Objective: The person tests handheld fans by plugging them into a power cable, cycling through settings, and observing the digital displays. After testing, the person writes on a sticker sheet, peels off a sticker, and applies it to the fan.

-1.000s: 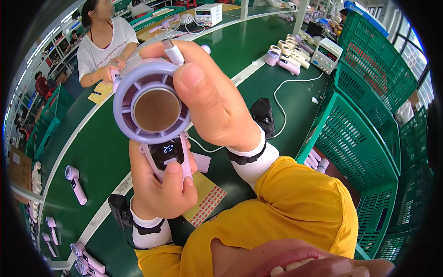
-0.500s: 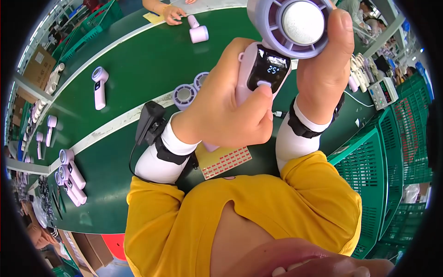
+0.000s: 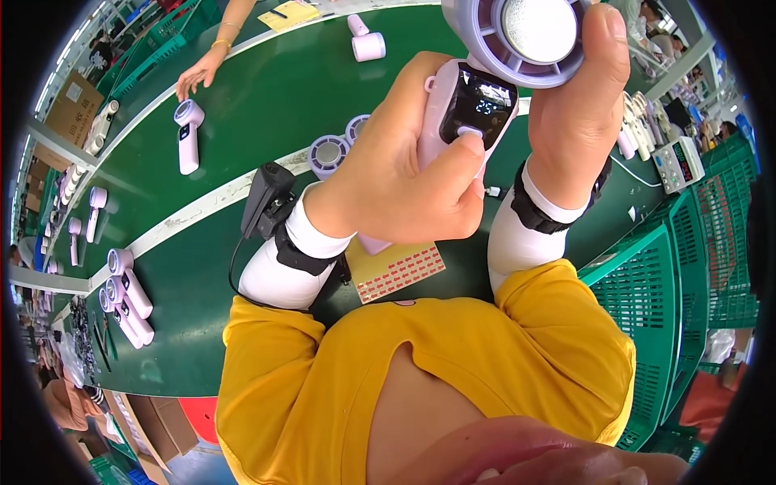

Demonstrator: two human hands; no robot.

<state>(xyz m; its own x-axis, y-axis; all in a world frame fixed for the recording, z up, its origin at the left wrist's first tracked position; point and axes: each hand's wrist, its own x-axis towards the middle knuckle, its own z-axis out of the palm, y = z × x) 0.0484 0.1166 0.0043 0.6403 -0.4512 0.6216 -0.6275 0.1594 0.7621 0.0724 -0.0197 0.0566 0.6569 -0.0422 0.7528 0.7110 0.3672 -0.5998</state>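
Between my hands is a lilac handheld fan (image 3: 481,101) with a lit black display and a round head with a silver disc in its centre. My left hand (image 3: 396,182) wraps round its handle, the thumb on the button below the display. Against the right side of the fan head rests my right hand (image 3: 578,121), thumb up; its fingers are hidden behind the head. Below my left wrist, part of another lilac handle (image 3: 374,244) shows on a yellow sheet with red arrow stickers (image 3: 402,273). Two more round fan heads (image 3: 327,155) lie beyond that wrist.
Several lilac fans (image 3: 133,303) lie at the left. Across the green table, a co-worker's hand (image 3: 202,73) is at another fan (image 3: 187,145); one more fan (image 3: 368,47) lies at the far middle. Green crates (image 3: 638,299) and a small meter box (image 3: 677,164) stand right.
The co-worker's hand has moved from the far middle leftward to a fan, uncovering a yellow pad and pen. My hands keep their hold; the view has shifted slightly.
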